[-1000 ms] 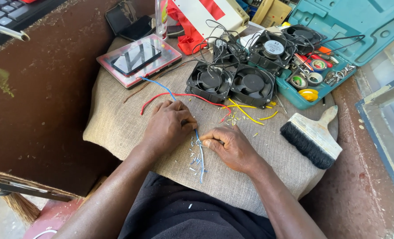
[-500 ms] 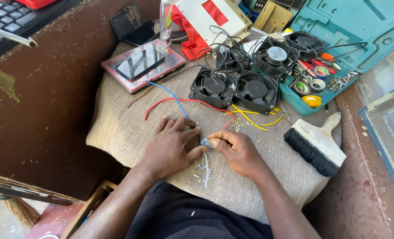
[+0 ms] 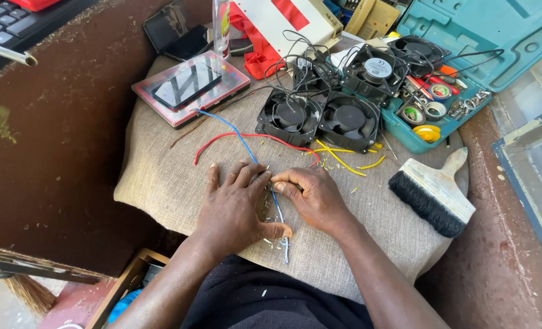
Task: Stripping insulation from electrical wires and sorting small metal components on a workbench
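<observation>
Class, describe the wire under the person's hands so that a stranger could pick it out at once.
Start at the tan burlap cloth covering the bench. In its middle, the left hand and right hand meet over a thin blue wire. Unlike the red wire and yellow wires nearby, it runs under the fingers.

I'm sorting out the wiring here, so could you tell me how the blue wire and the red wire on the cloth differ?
The blue wire runs down between the left hand and right hand, pinched in their fingertips; the red wire lies untouched above them. The blue wire runs fairly straight toward the person, while the red wire arcs sideways toward the black fans. Both are thin insulated leads lying on the burlap cloth.
</observation>
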